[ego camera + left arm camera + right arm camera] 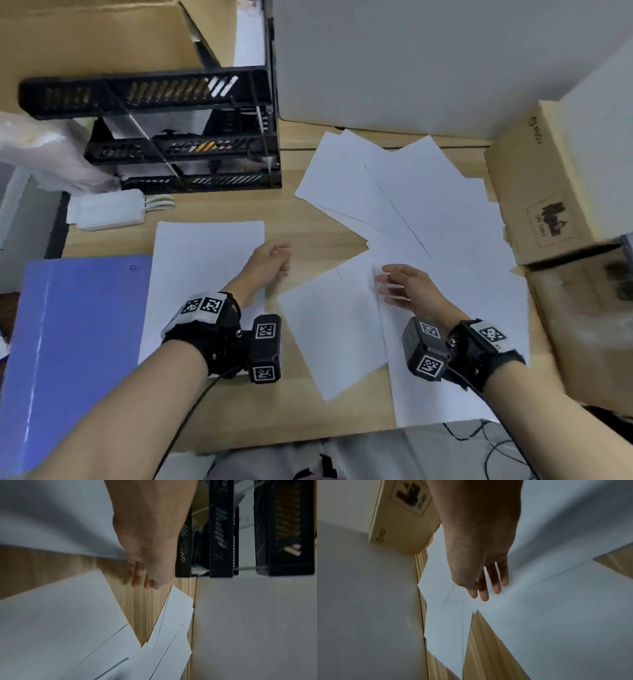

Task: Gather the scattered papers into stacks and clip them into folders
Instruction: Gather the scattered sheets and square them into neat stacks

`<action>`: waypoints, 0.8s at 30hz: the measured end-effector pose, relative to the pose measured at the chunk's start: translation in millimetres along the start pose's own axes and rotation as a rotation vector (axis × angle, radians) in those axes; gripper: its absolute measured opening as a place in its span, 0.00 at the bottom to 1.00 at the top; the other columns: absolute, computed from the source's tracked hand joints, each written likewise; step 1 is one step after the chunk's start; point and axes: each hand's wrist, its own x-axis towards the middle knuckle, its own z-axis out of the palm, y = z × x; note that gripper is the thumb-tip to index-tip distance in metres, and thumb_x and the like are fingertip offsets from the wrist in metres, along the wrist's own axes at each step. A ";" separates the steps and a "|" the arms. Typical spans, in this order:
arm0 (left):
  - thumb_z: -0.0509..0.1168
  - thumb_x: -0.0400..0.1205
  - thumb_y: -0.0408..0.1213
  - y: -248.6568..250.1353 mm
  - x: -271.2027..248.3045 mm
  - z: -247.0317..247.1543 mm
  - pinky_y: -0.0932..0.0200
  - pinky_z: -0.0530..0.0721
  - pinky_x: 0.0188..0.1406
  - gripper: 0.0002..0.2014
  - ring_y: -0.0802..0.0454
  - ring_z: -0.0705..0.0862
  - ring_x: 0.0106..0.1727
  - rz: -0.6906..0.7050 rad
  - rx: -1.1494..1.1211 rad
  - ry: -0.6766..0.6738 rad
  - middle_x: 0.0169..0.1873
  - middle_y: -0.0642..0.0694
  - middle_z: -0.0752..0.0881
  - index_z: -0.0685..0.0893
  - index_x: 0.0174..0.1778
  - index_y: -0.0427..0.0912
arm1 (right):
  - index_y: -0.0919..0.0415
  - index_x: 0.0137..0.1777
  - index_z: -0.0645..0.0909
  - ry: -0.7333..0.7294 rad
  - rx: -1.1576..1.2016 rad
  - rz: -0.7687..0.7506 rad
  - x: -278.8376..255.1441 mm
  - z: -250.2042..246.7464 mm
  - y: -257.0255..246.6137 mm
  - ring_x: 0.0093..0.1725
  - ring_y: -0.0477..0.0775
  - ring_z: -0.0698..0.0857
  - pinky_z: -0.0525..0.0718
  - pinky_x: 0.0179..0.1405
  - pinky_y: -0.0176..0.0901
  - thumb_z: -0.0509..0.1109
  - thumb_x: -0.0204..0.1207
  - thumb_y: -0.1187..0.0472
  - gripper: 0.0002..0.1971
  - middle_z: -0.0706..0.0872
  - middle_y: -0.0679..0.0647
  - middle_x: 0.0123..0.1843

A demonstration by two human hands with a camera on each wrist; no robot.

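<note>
A neat stack of white paper (pixel 202 274) (pixel 51 520) lies on the wooden desk beside an open blue folder (pixel 78 342). My left hand (pixel 282 257) (pixel 145 584) is at the stack's right edge, fingers loosely curled and holding nothing. Several loose white sheets (pixel 411 205) (pixel 60 628) (pixel 556 615) fan out overlapping to the right. My right hand (pixel 387 284) (pixel 488 591) is over the nearest of those sheets, fingers straight and spread. I cannot tell whether its fingertips touch the paper.
A black tiered paper tray (pixel 191 150) (pixel 221 534) stands at the back left, with a white adapter (pixel 109 209) in front of it. Cardboard boxes (pixel 541 185) (pixel 402 520) line the right side. A grey panel (pixel 411 61) closes the back. The desk's front edge (pixel 291 442) is near me.
</note>
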 end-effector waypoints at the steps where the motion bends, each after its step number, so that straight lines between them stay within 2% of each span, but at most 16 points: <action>1: 0.58 0.87 0.36 4.8 3.9 9.2 0.51 0.83 0.55 0.15 0.47 0.84 0.46 -0.010 0.015 -0.011 0.49 0.41 0.85 0.78 0.69 0.41 | 0.57 0.53 0.83 0.052 0.027 -0.015 1.7 -14.9 0.0 0.46 0.57 0.85 0.84 0.50 0.47 0.62 0.83 0.67 0.09 0.89 0.56 0.50; 3: 0.58 0.87 0.35 14.3 11.3 26.4 0.58 0.82 0.48 0.15 0.49 0.83 0.46 -0.031 0.022 -0.015 0.51 0.44 0.85 0.78 0.69 0.42 | 0.54 0.49 0.83 0.144 0.043 -0.064 6.9 -40.8 -3.2 0.48 0.56 0.83 0.82 0.45 0.43 0.64 0.82 0.67 0.08 0.87 0.55 0.50; 5: 0.57 0.86 0.31 23.8 21.5 42.1 0.62 0.81 0.47 0.17 0.54 0.82 0.46 -0.035 0.017 0.000 0.58 0.47 0.84 0.78 0.71 0.43 | 0.52 0.51 0.83 0.189 -0.009 -0.131 17.7 -62.7 -9.9 0.54 0.54 0.81 0.80 0.45 0.40 0.63 0.83 0.67 0.10 0.85 0.53 0.55; 7: 0.56 0.85 0.27 32.1 33.0 55.2 0.65 0.80 0.46 0.20 0.59 0.80 0.43 -0.039 0.008 0.019 0.64 0.48 0.81 0.76 0.73 0.43 | 0.52 0.59 0.82 0.190 -0.090 -0.175 32.0 -81.1 -19.7 0.64 0.52 0.79 0.77 0.51 0.40 0.60 0.84 0.67 0.13 0.82 0.51 0.64; 9: 0.56 0.85 0.26 38.9 42.5 65.1 0.65 0.80 0.47 0.22 0.61 0.80 0.44 -0.053 -0.017 0.036 0.66 0.50 0.79 0.73 0.75 0.43 | 0.53 0.70 0.78 0.157 -0.177 -0.193 50.2 -95.9 -30.3 0.75 0.52 0.72 0.72 0.62 0.40 0.60 0.84 0.66 0.17 0.76 0.52 0.74; 13: 0.57 0.86 0.29 40.9 60.2 74.7 0.54 0.80 0.67 0.23 0.52 0.80 0.65 -0.110 -0.108 0.108 0.72 0.49 0.76 0.70 0.78 0.44 | 0.48 0.78 0.70 0.061 -0.321 -0.205 93.5 -110.4 -54.2 0.84 0.51 0.60 0.64 0.77 0.47 0.62 0.83 0.61 0.23 0.61 0.50 0.85; 14: 0.58 0.86 0.29 40.6 64.4 76.0 0.53 0.79 0.69 0.23 0.51 0.80 0.67 -0.123 -0.140 0.140 0.72 0.48 0.76 0.70 0.78 0.43 | 0.46 0.80 0.67 0.036 -0.358 -0.212 104.7 -110.8 -59.6 0.85 0.51 0.57 0.61 0.81 0.51 0.63 0.83 0.59 0.25 0.57 0.49 0.86; 16: 0.60 0.86 0.32 41.0 72.1 78.8 0.55 0.81 0.67 0.22 0.50 0.82 0.64 -0.146 -0.216 0.195 0.68 0.45 0.79 0.70 0.78 0.41 | 0.45 0.83 0.61 -0.026 -0.428 -0.210 124.4 -106.9 -69.4 0.86 0.51 0.52 0.56 0.84 0.57 0.65 0.83 0.56 0.30 0.52 0.48 0.87; 18: 0.62 0.86 0.35 46.2 78.0 83.2 0.59 0.82 0.62 0.21 0.49 0.83 0.63 -0.164 -0.287 0.187 0.66 0.44 0.80 0.70 0.76 0.40 | 0.48 0.85 0.55 -0.111 -0.497 -0.183 136.1 -96.0 -74.6 0.86 0.51 0.48 0.52 0.84 0.58 0.64 0.84 0.54 0.33 0.50 0.48 0.87; 20: 0.63 0.86 0.35 56.1 83.1 89.7 0.61 0.83 0.59 0.13 0.49 0.83 0.62 -0.172 -0.319 0.163 0.59 0.46 0.81 0.73 0.66 0.46 | 0.50 0.86 0.54 -0.207 -0.548 -0.174 135.0 -80.3 -74.3 0.86 0.51 0.47 0.51 0.84 0.58 0.63 0.84 0.53 0.32 0.50 0.48 0.87; 21: 0.63 0.86 0.35 60.6 86.2 92.7 0.60 0.83 0.60 0.10 0.48 0.83 0.60 -0.168 -0.336 0.173 0.56 0.47 0.80 0.74 0.62 0.48 | 0.51 0.85 0.54 -0.279 -0.568 -0.181 130.6 -71.7 -73.4 0.86 0.51 0.48 0.52 0.84 0.58 0.62 0.85 0.54 0.32 0.51 0.48 0.87; 22: 0.62 0.86 0.36 63.1 89.0 95.0 0.60 0.84 0.61 0.10 0.48 0.84 0.60 -0.165 -0.347 0.194 0.55 0.48 0.80 0.73 0.62 0.49 | 0.52 0.85 0.55 -0.361 -0.601 -0.193 125.7 -63.9 -72.4 0.86 0.51 0.50 0.53 0.84 0.56 0.62 0.85 0.55 0.31 0.53 0.48 0.87; 24: 0.62 0.87 0.36 65.8 92.5 97.5 0.59 0.84 0.60 0.15 0.48 0.85 0.60 -0.149 -0.356 0.252 0.57 0.47 0.82 0.72 0.69 0.48 | 0.55 0.84 0.59 -0.457 -0.644 -0.236 120.3 -55.2 -73.4 0.84 0.51 0.59 0.58 0.82 0.48 0.62 0.85 0.60 0.28 0.61 0.51 0.85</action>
